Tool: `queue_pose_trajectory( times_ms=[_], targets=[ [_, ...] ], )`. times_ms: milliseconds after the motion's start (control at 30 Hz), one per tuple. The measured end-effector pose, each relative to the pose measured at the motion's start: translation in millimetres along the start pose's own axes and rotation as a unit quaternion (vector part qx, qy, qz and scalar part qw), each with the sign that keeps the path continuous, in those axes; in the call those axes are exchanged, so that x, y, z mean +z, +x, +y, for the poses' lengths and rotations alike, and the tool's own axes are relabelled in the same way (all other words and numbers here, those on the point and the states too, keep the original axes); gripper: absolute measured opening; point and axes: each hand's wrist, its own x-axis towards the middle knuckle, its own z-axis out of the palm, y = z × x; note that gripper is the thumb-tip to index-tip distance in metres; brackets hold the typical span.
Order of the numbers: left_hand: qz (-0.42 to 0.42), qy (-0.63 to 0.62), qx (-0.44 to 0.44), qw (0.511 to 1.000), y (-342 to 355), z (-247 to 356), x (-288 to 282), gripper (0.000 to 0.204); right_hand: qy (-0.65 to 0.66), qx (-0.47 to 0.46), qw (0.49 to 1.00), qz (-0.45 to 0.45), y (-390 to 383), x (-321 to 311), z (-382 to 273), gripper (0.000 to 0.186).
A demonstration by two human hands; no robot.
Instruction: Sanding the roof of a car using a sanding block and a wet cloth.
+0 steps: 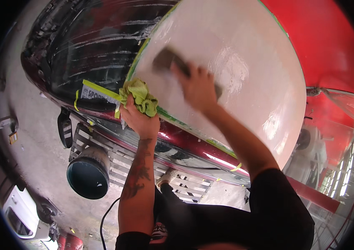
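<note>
A wide car roof panel (264, 54) has a pale, whitish coat with wet, shiny patches, and green tape runs along its edges. My right hand (200, 89) is wrapped over a long dark sanding block (166, 60), which lies against this pale surface; hand and block are blurred by motion. At the panel's left edge, my left hand (140, 123) grips a crumpled yellow-green cloth (141, 99). The cloth covers the taped corner beside the dark windshield (102, 46). Whitish streaks run across that glass.
Below the car's dark red side, a dark bucket (88, 179) stands beside slatted pallets (185, 186). The car's side mirror (64, 128) juts out at the left. A bright red panel (323, 37) lies beyond the pale roof. A white vehicle (22, 212) is at the lower left.
</note>
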Motion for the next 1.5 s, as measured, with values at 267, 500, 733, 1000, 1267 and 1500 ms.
queue_pose_trajectory(
  times_ms=[267, 500, 733, 1000, 1267, 1500],
  targets=[
    [-0.021, -0.011, 0.008, 1.0, -4, 9, 4, 0.075, -0.107, 0.04, 0.993, 0.01, 110, -11, 91, 0.058],
    [-0.01, -0.001, 0.013, 1.0, -1, -5, -8, 0.075, 0.006, -0.022, 1.0, -0.015, 43, -3, -1, 0.055],
    [-0.007, -0.013, 0.013, 1.0, 0, 6, -1, 0.075, -0.053, -0.037, 0.998, -0.013, 89, -11, 57, 0.052],
    [-0.02, 0.009, 0.017, 1.0, -2, -1, -2, 0.076, -0.005, 0.026, 0.998, 0.059, 55, 14, 52, 0.051],
    [-0.027, 0.016, 0.027, 0.999, 2, 2, -11, 0.077, 0.018, -0.024, 0.998, 0.049, -13, 5, 116, 0.052],
    [-0.005, 0.034, 0.064, 0.997, 2, -5, -5, 0.077, 0.017, 0.152, 0.982, 0.111, 49, 20, 182, 0.044]
  ],
)
